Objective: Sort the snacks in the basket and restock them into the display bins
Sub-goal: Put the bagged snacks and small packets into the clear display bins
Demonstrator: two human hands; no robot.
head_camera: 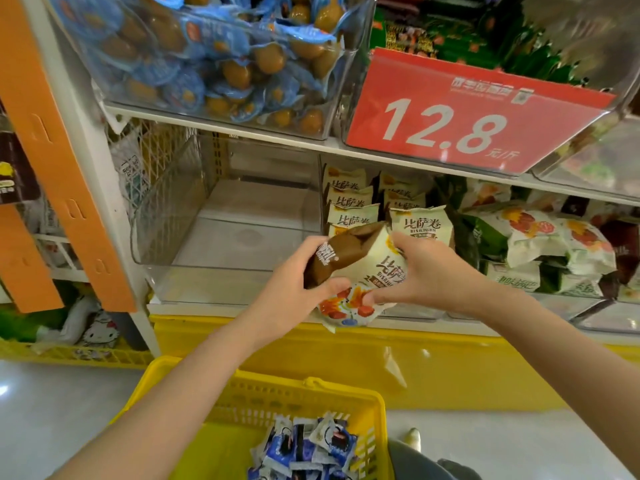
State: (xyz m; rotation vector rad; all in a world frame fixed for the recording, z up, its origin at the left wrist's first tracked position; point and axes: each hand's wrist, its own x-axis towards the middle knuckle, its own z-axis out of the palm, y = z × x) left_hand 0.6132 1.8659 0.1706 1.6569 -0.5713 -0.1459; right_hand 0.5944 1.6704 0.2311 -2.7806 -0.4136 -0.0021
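Clear plastic on the far left of the lower shelf: an empty bin is seen there, nothing in it at all. Just to its right, the left hand is closed round a brown packet, thumb on top and fingers wrapped beneath. A cream pizza-roll packet is pinched by the right hand, and a fruit-printed packet is clamped under the fingertips of both hands, so three different snacks are held in one bunch in front of the shelf edge. Behind them the pizza-roll bin is stacked with matching cream packets, and further right a mixed bin of fruit-printed and green packs is seen. Down below, the yellow basket holds a heap of blue-and-white wrapped snacks.

The sorting step is judged to be in hand, with restocking only part done. Next, the bunch needs to be separated: the cream packet released into the row directly behind it, the fruit one carried right, and a home found for the brown one
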